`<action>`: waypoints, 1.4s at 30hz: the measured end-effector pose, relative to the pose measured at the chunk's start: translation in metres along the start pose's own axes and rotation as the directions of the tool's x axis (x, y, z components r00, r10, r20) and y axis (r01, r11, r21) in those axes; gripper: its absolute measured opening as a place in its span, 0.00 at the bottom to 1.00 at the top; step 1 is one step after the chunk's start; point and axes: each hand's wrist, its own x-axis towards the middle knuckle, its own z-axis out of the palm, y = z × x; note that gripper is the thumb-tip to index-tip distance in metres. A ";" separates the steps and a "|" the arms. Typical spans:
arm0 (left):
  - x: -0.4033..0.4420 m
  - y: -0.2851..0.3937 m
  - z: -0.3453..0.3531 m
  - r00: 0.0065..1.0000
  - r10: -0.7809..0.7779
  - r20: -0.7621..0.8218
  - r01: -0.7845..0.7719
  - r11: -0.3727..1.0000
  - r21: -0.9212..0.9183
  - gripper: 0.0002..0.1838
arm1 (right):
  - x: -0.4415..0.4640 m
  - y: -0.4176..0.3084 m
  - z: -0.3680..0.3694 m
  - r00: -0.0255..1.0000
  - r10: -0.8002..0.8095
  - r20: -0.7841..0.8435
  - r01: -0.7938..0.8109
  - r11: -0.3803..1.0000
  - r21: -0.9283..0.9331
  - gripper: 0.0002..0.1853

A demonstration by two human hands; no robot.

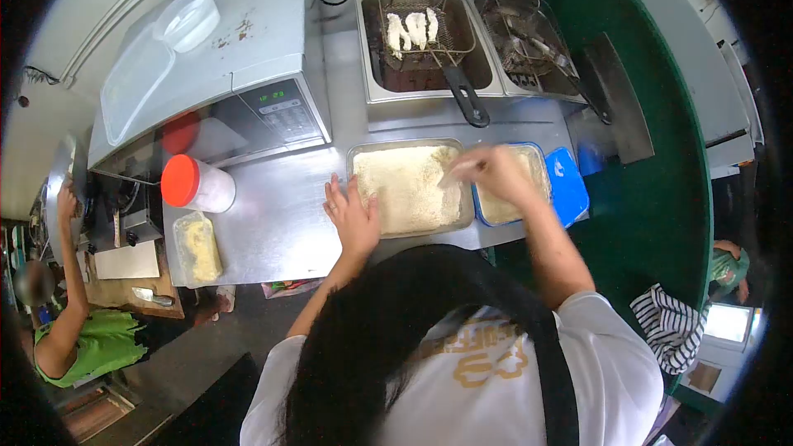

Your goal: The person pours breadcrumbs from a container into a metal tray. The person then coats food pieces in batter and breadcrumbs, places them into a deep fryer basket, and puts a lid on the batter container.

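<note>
A metal tray (363,230) of pale flour-like powder lies on the counter in front of me. My left hand (353,216) rests at its left edge, fingers spread and holding nothing. Above the tray's right side is my right hand (494,175), its fingers smeared by motion. Whether anything is in them I cannot make out. Right beside the tray stands a blue-rimmed container (481,213) with more pale powder, partly hidden under my right forearm. Its blue lid (570,190) lies to the right.
Behind the tray, a fryer (372,74) carries a raised basket (450,33) with several pale coated strips (417,29). A second fryer basket (529,41) sits to its right. Left are a microwave (281,116), a red-lidded jar (216,190) and a plastic tub (197,252). Another person (91,343) works far left.
</note>
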 end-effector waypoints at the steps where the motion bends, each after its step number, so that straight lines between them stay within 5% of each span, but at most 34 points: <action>1: 0.000 0.001 -0.001 1.000 0.005 0.000 -0.005 1.000 -0.001 0.30 | 0.002 -0.020 -0.030 0.998 -0.001 -0.057 -0.001 0.999 -0.036 0.08; 5: 0.001 -0.001 0.002 0.999 0.036 -0.013 -0.036 0.999 -0.013 0.29 | 0.031 -0.056 -0.125 0.906 -0.218 -0.362 0.139 0.963 -0.233 0.08; 8: -0.002 -0.006 0.001 0.998 0.063 -0.015 -0.064 0.998 -0.030 0.28 | 0.080 -0.069 -0.164 0.825 -0.354 -0.441 0.190 0.908 -0.375 0.12; 14: 0.002 -0.006 0.001 1.000 0.029 -0.012 -0.030 0.999 -0.041 0.27 | 0.214 -0.014 -0.158 0.894 -0.382 -0.234 0.182 0.786 -0.591 0.13; 17: 0.002 -0.004 0.001 1.000 0.008 -0.015 -0.008 0.999 -0.032 0.27 | 0.260 0.013 -0.129 0.993 -0.106 0.048 0.113 0.785 -0.609 0.13; 19: 0.002 -0.003 0.001 1.000 -0.005 -0.016 0.004 0.999 -0.038 0.27 | 0.278 0.023 -0.110 0.997 0.020 0.073 0.047 0.600 -0.799 0.14; 23: -0.001 -0.002 0.001 1.000 -0.004 -0.019 0.003 1.000 -0.031 0.26 | 0.294 0.043 -0.106 0.982 -0.084 -0.168 -0.084 0.606 -0.791 0.17; 25: 0.002 0.001 -0.002 1.000 -0.004 -0.002 0.004 1.000 -0.024 0.26 | 0.288 0.056 -0.110 0.860 -0.411 -0.303 0.081 0.697 -0.712 0.12; 29: 0.002 -0.003 0.003 0.999 0.018 -0.037 -0.019 0.999 -0.039 0.27 | 0.206 0.038 -0.091 0.670 -0.323 -0.669 0.131 0.938 -0.321 0.11; 32: 0.000 -0.006 0.006 0.997 0.040 -0.065 -0.043 0.998 -0.051 0.26 | 0.131 0.061 -0.030 0.707 -0.065 -0.704 0.200 0.974 0.111 0.13; 33: 0.001 -0.005 0.005 0.997 0.043 -0.070 -0.046 0.998 -0.045 0.26 | 0.110 0.068 0.000 0.690 -0.041 -0.722 0.215 0.965 0.151 0.11; 34: 0.001 -0.004 0.005 0.996 0.049 -0.071 -0.052 0.998 -0.037 0.26 | 0.089 0.063 0.031 0.641 -0.196 -0.742 0.258 0.966 -0.032 0.06; 35: 0.002 -0.004 0.004 0.995 0.053 -0.081 -0.058 0.997 -0.054 0.26 | 0.069 0.057 0.059 0.808 0.236 -0.540 -0.128 0.965 0.231 0.04; 36: 0.002 -0.003 0.003 0.995 0.059 -0.086 -0.065 0.995 -0.070 0.25 | 0.052 0.059 0.078 0.938 0.032 -0.346 0.020 0.989 0.145 0.06; 38: 0.000 -0.002 0.003 0.991 0.082 -0.109 -0.092 0.992 -0.089 0.24 | 0.034 0.045 0.097 0.948 -0.314 0.047 0.316 0.948 -0.047 0.13; 42: -0.007 0.006 -0.001 0.976 0.126 -0.179 -0.149 0.982 -0.120 0.24 | 0.007 0.038 0.095 0.905 -0.415 0.096 0.425 0.896 -0.131 0.22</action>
